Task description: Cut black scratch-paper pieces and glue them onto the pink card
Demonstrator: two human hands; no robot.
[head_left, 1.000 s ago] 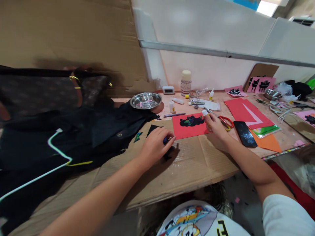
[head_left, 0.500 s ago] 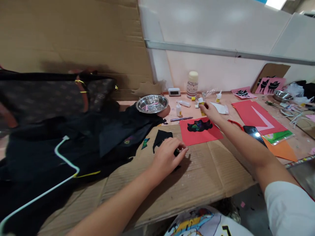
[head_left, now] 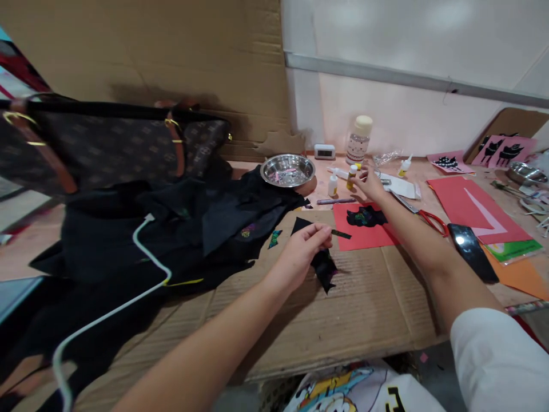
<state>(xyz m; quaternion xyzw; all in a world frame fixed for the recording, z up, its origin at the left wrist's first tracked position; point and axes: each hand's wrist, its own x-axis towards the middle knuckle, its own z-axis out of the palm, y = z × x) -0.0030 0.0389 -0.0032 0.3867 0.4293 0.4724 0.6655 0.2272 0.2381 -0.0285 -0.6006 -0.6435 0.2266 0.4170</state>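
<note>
My left hand (head_left: 302,252) is raised over the cardboard (head_left: 369,297) and pinches a thin black fabric strip (head_left: 342,234). Below it lie black fabric scraps (head_left: 325,269). My right hand (head_left: 369,183) reaches across the red paper (head_left: 349,241), with its fingers apart beside a small yellow-labelled bottle (head_left: 351,177). The bottle stands upright; whether the fingertips still touch it is hard to see. A black cut-out shape (head_left: 364,216) with shiny coloured patches lies on the red paper. Left of my hand is a small green-and-black scrap (head_left: 275,238).
Black cloth (head_left: 231,217) and a brown handbag (head_left: 128,143) take up the left side. Behind are a metal bowl (head_left: 287,170), a white dropper bottle (head_left: 333,185), a pen (head_left: 336,201) and a jar (head_left: 359,140). Red-handled scissors (head_left: 433,222) and a phone (head_left: 472,252) lie at right.
My left hand has lifted off the cardboard with the fabric strip, uncovering the black scraps. My right hand and the small bottle have shifted left on the table, and the view has swung left.
</note>
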